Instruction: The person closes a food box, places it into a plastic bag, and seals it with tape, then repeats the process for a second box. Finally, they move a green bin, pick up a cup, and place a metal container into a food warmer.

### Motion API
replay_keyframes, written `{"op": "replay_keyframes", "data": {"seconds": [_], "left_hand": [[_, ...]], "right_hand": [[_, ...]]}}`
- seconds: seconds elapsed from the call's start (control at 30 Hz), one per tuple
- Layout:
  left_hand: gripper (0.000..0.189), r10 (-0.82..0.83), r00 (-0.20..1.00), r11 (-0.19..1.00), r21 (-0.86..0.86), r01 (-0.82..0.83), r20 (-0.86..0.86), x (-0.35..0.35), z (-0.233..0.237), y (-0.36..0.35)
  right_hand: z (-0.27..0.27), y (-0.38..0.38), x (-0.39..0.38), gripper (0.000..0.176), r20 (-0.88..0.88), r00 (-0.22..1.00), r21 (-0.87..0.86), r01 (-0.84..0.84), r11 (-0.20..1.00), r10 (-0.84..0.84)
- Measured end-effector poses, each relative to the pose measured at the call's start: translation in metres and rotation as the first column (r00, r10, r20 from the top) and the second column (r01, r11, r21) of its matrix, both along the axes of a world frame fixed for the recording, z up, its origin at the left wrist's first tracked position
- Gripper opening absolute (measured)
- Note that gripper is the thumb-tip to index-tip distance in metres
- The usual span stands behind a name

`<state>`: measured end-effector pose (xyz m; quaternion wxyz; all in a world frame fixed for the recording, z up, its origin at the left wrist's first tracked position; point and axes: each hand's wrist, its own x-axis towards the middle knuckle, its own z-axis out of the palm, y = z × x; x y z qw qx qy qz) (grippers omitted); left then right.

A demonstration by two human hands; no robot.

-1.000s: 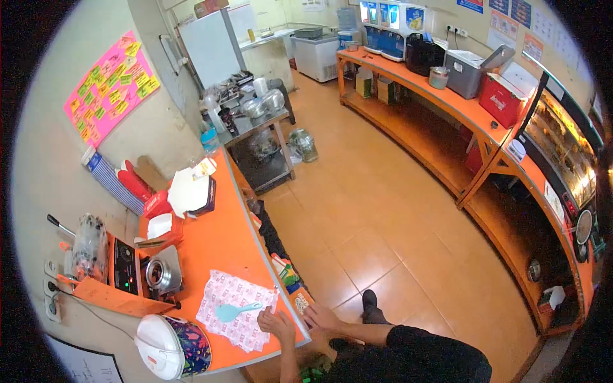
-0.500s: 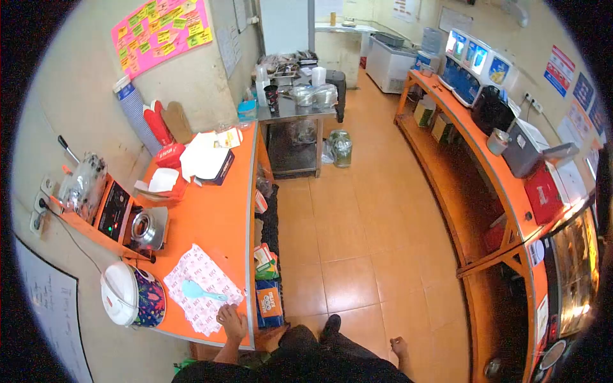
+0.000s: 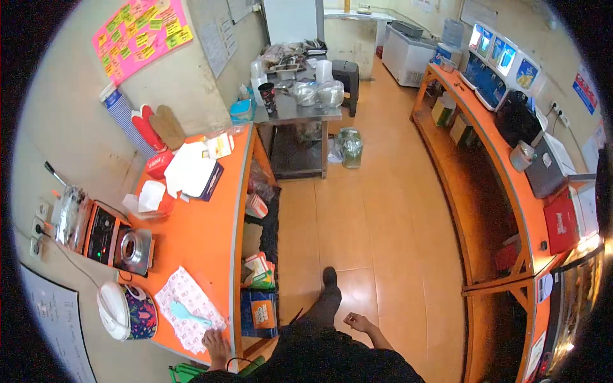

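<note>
My left hand [image 3: 217,348] rests at the near edge of the orange counter [image 3: 211,236], fingers laid out on the corner of pink-and-white printed paper sheets [image 3: 190,292]. On those sheets, just beyond my fingertips, lies a light-blue rice paddle [image 3: 187,313]; the hand does not hold it. My right hand [image 3: 359,322] hangs over the floor with its fingers curled and nothing visible in them. Left of the paper stands a white-lidded rice bucket [image 3: 140,311] with a floral side. Behind it sits a cup sealing machine [image 3: 105,237].
Boxes and a white paper stack [image 3: 190,169] sit farther along the counter, near stacked cups [image 3: 131,121]. A steel table [image 3: 300,113] stands ahead, a filled plastic bag [image 3: 350,147] on the floor beside it. A long orange bench [image 3: 498,137] with a drink dispenser lines the right.
My view has shifted and one leg has stepped forward. My right hand has swung forward and left. My left hand stays by the paper's near corner. The sealing machine's light went from green to red.
</note>
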<state>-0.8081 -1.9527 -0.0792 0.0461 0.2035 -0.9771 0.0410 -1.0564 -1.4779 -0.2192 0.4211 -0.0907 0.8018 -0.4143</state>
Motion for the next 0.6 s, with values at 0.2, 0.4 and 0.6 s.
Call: {"op": "replay_keyframes", "data": {"seconds": [0.2,0.4,0.6], "left_hand": [[0.058,-0.067,0.939,0.997,0.049,0.054,0.337,-0.025,-0.025,-0.057],[0.026,-0.293,0.952,0.947,0.111,0.302,-0.088,-0.422,0.048,-0.009],[0.026,-0.870,0.461,0.486,0.451,0.748,0.173,-0.829,-0.171,0.147]], "right_hand": [[-0.035,0.088,-0.089,0.044,0.262,0.951,0.337,0.071,0.939,-0.166],[-0.057,0.180,-0.145,0.022,0.188,0.532,0.174,0.810,0.561,-0.826],[-0.134,0.240,-0.167,0.018,0.116,0.371,0.012,0.927,0.375,-0.921]]}}
